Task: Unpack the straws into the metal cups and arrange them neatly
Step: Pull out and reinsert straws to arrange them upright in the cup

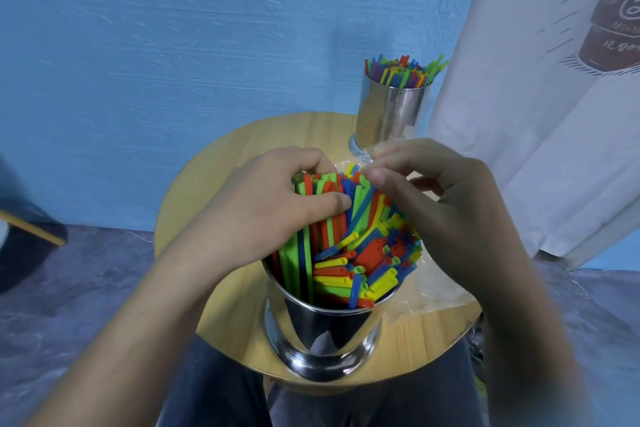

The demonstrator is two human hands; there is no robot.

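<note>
A shiny metal cup (322,333) stands at the near edge of the round wooden table (214,191), packed with coloured straws (360,267) in red, green, blue and yellow. My left hand (273,204) grips a bundle of those straws near their top ends, fingers curled over them and thumb pressing from the front. My right hand (426,198) hovers just right of the bundle, fingers bent, its fingertips touching the straw tops; its grip is unclear. A second metal cup (391,114) full of upright straws (405,71) stands at the table's far right.
Crumpled clear plastic wrapping (436,291) lies on the table right of the near cup. A white printed curtain (536,97) hangs at the right, a blue wall (173,28) behind. My legs in dark trousers (214,392) are under the table.
</note>
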